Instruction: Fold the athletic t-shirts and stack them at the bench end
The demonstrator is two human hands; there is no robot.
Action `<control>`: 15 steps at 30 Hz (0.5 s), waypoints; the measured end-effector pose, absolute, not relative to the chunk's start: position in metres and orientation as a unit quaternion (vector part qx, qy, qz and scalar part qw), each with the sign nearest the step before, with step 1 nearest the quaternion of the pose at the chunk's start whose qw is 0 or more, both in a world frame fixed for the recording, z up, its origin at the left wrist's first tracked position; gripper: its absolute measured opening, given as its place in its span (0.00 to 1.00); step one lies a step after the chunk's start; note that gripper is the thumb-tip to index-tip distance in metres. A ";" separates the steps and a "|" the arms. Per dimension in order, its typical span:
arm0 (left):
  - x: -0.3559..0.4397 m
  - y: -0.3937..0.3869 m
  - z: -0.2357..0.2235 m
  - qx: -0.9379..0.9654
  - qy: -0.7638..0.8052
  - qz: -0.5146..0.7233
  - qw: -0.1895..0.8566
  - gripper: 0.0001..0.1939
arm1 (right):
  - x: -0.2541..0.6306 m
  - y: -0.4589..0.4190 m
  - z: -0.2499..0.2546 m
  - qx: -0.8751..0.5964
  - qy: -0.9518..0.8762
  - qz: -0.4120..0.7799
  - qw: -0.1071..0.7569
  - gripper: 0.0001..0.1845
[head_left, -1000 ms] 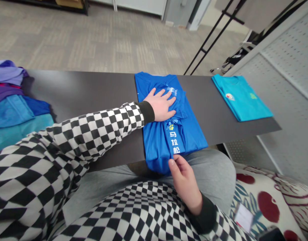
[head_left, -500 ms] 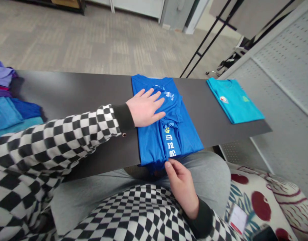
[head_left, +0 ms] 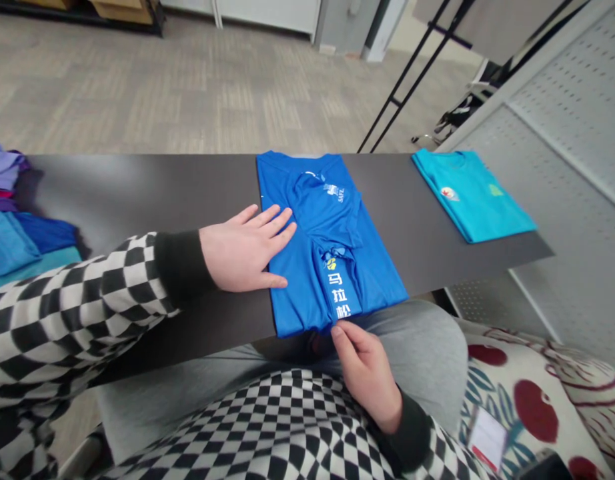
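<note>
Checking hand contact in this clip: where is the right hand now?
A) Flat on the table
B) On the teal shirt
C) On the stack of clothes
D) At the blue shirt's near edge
D: the right hand pinches the near hem of the blue shirt between thumb and fingers.

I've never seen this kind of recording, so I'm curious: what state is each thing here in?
blue T-shirt: lying flat on the table, partly folded, printed strip on top
left hand: open, palm down, at the shirt's left edge
right hand: pinching the shirt's near edge
teal T-shirt: folded flat, emblems up
clothes pile: heaped at the table's left end
</note>
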State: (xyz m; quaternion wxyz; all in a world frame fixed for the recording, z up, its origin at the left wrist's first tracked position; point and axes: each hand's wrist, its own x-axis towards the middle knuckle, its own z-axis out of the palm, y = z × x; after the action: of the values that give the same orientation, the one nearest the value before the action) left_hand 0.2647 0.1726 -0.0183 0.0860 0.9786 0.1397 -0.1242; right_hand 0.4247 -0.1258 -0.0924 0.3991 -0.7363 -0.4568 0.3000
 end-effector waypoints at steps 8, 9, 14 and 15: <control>0.277 0.107 -0.036 0.986 0.110 -0.007 0.127 0.45 | 0.495 -0.097 -0.024 -0.740 -0.570 0.024 0.356 0.13; 0.278 0.104 -0.041 0.986 0.115 -0.003 0.120 0.46 | 0.509 -0.084 -0.024 -0.743 -0.585 0.005 0.325 0.16; 0.272 0.109 -0.053 0.987 0.127 0.007 0.101 0.54 | 0.556 -0.031 -0.053 -0.732 -0.666 0.042 0.136 0.34; 0.269 0.112 -0.053 0.986 0.131 0.006 0.098 0.55 | 0.558 -0.028 -0.059 -0.736 -0.667 0.045 0.105 0.36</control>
State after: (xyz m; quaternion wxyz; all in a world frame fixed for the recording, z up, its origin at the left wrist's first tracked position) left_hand 0.2693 0.1116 -0.0531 0.0984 0.9864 0.1312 0.0057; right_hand 0.5584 -0.0279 -0.0593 0.1052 -0.7361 -0.6671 0.0448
